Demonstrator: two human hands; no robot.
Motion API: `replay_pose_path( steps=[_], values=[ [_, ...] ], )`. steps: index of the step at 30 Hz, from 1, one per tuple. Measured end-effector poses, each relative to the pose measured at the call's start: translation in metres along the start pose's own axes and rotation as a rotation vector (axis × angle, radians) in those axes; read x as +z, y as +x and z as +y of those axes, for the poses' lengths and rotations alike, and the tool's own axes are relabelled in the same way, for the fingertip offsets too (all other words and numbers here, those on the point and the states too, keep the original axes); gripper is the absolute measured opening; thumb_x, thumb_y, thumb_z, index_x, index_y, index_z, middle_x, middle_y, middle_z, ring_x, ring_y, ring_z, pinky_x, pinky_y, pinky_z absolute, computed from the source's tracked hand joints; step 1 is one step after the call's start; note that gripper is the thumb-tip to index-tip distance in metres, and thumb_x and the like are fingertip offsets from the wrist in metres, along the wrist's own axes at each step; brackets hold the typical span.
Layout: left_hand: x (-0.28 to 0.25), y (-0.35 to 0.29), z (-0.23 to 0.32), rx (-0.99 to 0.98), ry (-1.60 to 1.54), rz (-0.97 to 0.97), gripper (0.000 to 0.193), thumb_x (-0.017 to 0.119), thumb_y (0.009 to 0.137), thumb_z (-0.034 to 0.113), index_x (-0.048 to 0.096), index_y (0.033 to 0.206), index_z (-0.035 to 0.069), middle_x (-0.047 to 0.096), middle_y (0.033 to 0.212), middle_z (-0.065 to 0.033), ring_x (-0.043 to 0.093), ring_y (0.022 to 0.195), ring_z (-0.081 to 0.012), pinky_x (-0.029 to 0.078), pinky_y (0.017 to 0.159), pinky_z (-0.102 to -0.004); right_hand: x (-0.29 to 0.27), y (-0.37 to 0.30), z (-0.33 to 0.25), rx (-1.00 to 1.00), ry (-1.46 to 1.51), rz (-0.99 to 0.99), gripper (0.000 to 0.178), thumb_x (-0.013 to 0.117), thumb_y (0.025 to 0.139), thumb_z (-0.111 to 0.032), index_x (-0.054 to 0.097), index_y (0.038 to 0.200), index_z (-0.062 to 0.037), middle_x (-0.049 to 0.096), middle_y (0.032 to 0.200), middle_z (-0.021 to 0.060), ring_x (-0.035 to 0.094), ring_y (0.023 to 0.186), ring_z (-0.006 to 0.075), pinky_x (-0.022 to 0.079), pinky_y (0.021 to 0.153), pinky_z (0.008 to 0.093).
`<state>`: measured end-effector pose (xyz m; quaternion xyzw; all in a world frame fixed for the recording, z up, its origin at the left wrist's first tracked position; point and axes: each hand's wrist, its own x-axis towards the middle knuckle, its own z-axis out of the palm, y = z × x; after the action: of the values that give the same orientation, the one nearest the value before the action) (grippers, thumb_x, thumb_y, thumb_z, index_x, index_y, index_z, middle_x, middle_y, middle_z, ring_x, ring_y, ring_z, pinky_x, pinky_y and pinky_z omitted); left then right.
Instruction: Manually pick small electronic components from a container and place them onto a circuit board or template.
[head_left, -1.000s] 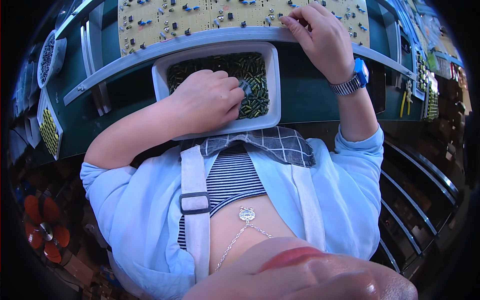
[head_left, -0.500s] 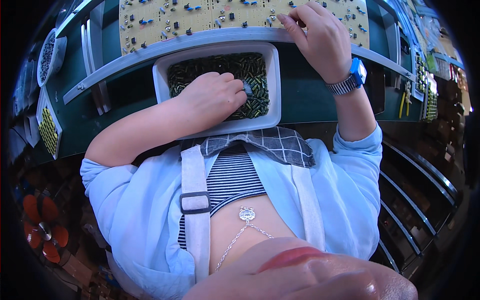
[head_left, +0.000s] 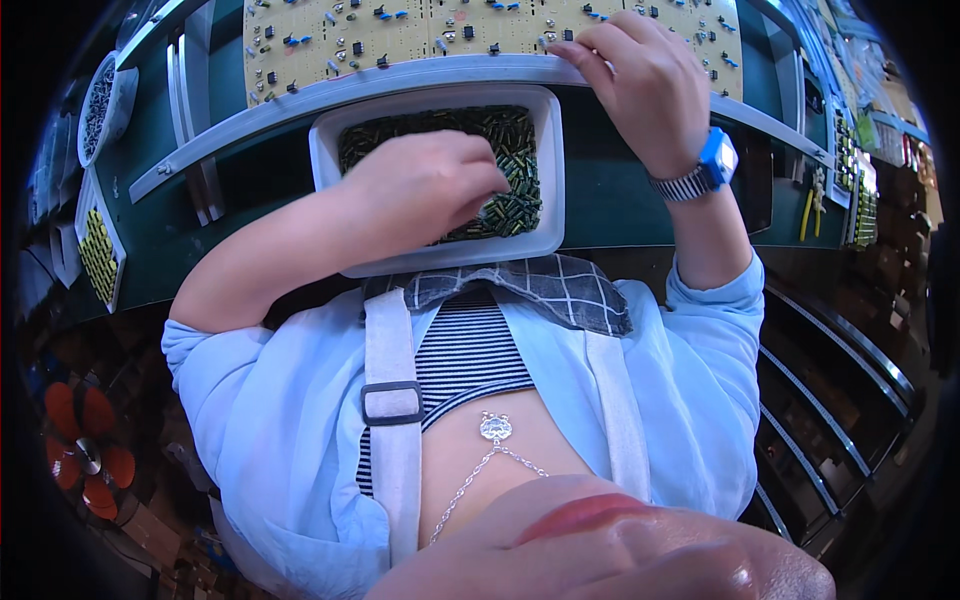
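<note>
My left hand (head_left: 428, 190) is over a white plastic tray (head_left: 550, 180) filled with small dark green cylindrical electronic parts (head_left: 518, 175). Its fingers are drawn together, and whatever they hold is hidden beneath them. At the near edge of a tan circuit board (head_left: 400, 58), my right hand (head_left: 645, 85) has thumb and fingertips bent inward just above the metal rail (head_left: 440, 72). Anything between those fingertips is too small to make out. Small black, blue and grey components stand in rows on the board.
A round white tub (head_left: 108, 105) of small metal parts is at the far left, above a tray of yellow parts (head_left: 98, 262). Yellow-handled pliers (head_left: 811, 208) lie at the right of the green bench (head_left: 620, 210). An orange-bladed fan (head_left: 88, 455) stands below left.
My left hand has lifted slightly off the green parts, its fingertips shifting a little to the right. My right hand stays near the board's edge with only a small shift.
</note>
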<state>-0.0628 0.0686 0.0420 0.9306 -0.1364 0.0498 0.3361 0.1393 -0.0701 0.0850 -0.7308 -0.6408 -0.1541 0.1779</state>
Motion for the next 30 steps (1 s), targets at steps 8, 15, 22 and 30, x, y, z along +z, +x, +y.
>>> replay_pose_path(
  steps=[8,15,22,30],
  values=[
    [-0.061,0.011,-0.027,-0.394,-0.351,0.272,0.009,0.071,0.088,0.011,0.07,0.092,0.004,0.067,0.089,-0.009,0.065,0.087,-0.0252,0.052,0.075,-0.0299,0.01,-0.027,-0.063,-0.247,0.288,-0.544,0.014,0.069,0.08,-0.02,0.067,0.086,-0.0077,0.062,0.083,0.007,0.064,0.079,0.0244,0.051,0.069,0.0371],
    [-0.069,0.033,-0.031,-0.552,-0.258,0.29,0.007,0.071,0.081,0.007,0.07,0.086,0.001,0.064,0.084,-0.0095,0.061,0.082,-0.0298,0.049,0.079,-0.037,0.035,-0.042,-0.062,-0.243,0.303,-0.686,0.011,0.066,0.081,-0.017,0.063,0.082,-0.0061,0.062,0.083,0.0089,0.064,0.082,0.0257,0.052,0.072,0.0377],
    [-0.045,0.04,-0.078,0.457,-0.348,0.677,0.006,0.071,0.082,0.008,0.07,0.085,0.002,0.064,0.084,-0.0107,0.061,0.083,-0.0305,0.048,0.075,-0.0376,0.022,-0.045,-0.051,-0.128,0.389,-0.635,0.009,0.064,0.082,-0.014,0.063,0.083,-0.0053,0.061,0.083,0.0093,0.063,0.08,0.028,0.052,0.069,0.0395],
    [-0.054,0.038,-0.06,0.065,0.185,0.471,0.005,0.071,0.08,0.008,0.068,0.081,0.005,0.063,0.083,-0.01,0.059,0.08,-0.0307,0.047,0.074,-0.0392,0.023,-0.046,-0.05,-0.094,0.475,-0.529,0.012,0.065,0.086,-0.016,0.067,0.094,-0.0075,0.061,0.086,0.0072,0.063,0.079,0.0277,0.053,0.068,0.0387]
  ],
)
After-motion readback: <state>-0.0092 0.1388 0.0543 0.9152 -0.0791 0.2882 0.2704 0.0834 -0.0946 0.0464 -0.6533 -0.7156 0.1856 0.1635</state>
